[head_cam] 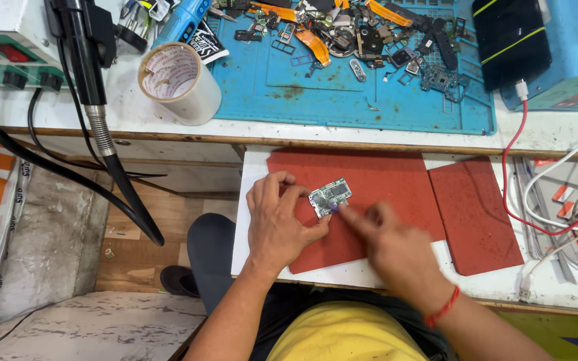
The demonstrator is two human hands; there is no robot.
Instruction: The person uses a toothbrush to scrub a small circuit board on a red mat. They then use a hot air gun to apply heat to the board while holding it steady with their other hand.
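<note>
Red mat [396, 180] is carrying a small circuit board [330, 196], seemingly light, stiff, fragile; left hand [277, 224] is pinching its edges, right hand [386, 244] is pressing one fingertip on it.

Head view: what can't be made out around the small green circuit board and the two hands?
- Small green circuit board: components too small; left edge hidden by left hand.
- Right hand: motion-blurred, fingertip contact unclear.
- Black phone: cut off by top edge.
</note>
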